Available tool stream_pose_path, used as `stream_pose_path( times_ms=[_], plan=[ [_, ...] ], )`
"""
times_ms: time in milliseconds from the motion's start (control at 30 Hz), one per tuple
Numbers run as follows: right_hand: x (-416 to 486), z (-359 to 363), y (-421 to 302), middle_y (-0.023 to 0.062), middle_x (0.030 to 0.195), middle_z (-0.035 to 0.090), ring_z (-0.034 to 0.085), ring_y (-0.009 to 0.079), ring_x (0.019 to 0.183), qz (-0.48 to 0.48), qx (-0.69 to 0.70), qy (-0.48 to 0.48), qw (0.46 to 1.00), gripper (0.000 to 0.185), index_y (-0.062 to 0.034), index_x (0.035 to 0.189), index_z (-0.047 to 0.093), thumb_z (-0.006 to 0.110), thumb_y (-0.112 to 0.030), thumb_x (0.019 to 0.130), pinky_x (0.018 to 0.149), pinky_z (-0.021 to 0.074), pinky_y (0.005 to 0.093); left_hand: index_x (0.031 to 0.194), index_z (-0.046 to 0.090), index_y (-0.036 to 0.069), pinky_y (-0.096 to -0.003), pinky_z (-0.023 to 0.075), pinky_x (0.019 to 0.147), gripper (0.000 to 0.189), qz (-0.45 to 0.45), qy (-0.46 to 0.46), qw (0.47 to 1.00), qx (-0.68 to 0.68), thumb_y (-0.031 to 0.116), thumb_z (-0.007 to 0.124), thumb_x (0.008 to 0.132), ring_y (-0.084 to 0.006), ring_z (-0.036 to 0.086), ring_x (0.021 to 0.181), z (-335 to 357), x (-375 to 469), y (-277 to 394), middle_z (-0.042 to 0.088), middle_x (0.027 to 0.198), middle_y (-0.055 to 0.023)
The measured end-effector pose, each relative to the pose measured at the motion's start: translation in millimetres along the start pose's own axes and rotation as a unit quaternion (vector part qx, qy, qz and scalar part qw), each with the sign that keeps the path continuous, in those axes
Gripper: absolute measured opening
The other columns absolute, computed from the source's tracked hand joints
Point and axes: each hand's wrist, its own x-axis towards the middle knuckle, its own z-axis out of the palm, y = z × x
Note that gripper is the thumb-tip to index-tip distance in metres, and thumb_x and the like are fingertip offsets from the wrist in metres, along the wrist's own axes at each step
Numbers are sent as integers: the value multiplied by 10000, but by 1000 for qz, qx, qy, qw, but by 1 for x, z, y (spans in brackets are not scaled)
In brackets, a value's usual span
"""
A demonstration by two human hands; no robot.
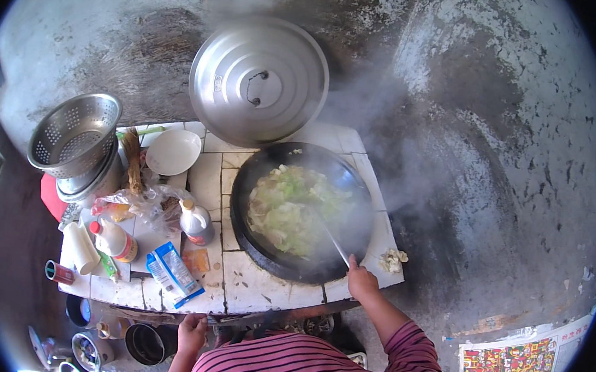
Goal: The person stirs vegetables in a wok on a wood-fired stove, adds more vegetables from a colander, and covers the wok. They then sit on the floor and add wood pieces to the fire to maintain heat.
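My right hand [363, 283] grips the pale handle of a cooking utensil [336, 247] at the right front of a large black wok [270, 262]. Its working end disappears among chopped leafy greens [289, 222], pale green and looking like cabbage, and steam blurs the wok's right side. Curled near the front edge of the tiled stove top [252, 283] is my left hand [192, 332]; whether anything is inside its fingers cannot be made out. Beside it on the stove lies a blue and white packet [174, 275].
A big metal lid [264, 90] leans on the wall behind the wok. Leftward stand a white bowl [173, 152], a steel colander [76, 137], a dark sauce bottle [196, 225] and a red-capped bottle [115, 242]. A black pot [146, 344] sits below the front edge.
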Motion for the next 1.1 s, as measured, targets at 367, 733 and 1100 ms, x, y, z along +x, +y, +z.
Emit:
stream_pose_path(
  times_ms=[367,733,1100],
  plan=[
    [-38,-2,-4,245,1024,537,572,366,890,36,-9,-31,999,516,-114,1359,182,357,-247,892,755,456,450,888,578,18,-221,397,443,113,-22,-19,999,-13,114,568,830,-99,548,550,-11,2,-4,603,712,-58],
    [-56,-1,11,218,900,595,586,359,848,9,100,12,995,494,-116,1296,320,465,-268,849,741,456,441,932,566,-1,-246,434,518,161,-32,-65,997,8,122,570,829,-120,583,613,-11,15,-17,603,740,-67],
    [-21,-131,104,111,660,570,519,151,476,153,329,-138,922,307,44,806,522,392,-215,908,408,452,285,917,564,0,-238,430,507,142,-32,-65,997,-10,114,557,832,-112,567,594,-11,11,-19,602,714,-70]
  ],
)
